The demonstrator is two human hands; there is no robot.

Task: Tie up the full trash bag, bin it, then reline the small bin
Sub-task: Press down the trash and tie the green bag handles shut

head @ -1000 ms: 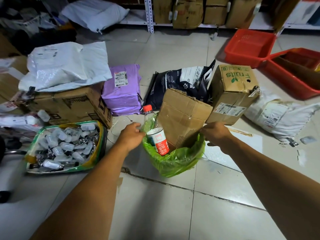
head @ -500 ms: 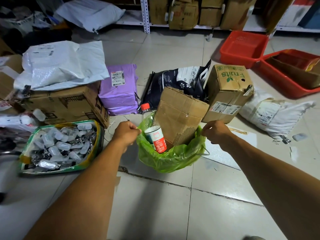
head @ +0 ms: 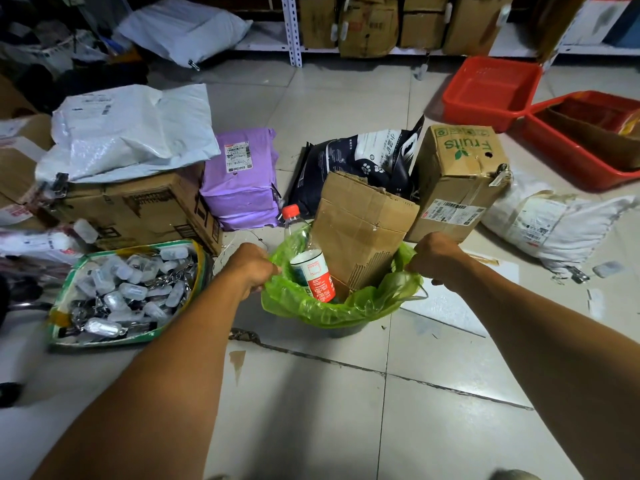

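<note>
Two hands grip the rim of the green trash bag (head: pixel 332 308), which sits in the small bin (head: pixel 341 330) on the tiled floor (head: pixel 346 410): the left hand (head: pixel 250 268) clenches the plastic at one side, the right hand (head: pixel 437 256) clenches it at the opposite side. Between the two sets of curled fingers a plastic bottle (head: pixel 308 261) with a red cap and a folded cardboard piece (head: pixel 362 233) stick up out of the bag's mouth. Just beyond the right knuckles stands a cardboard fruit box (head: pixel 457 181); beyond the cardboard lies a dark pet-food bag (head: pixel 356 161). Outward of the left fingers lies a green-edged tray of small clear packets (head: pixel 124 289), close beside the forearm, with a purple parcel (head: pixel 242 178) and a large carton (head: pixel 131 206) further off. Bare tiles lie on the near side of both wrists, towards the person; every other side is crowded.
</note>
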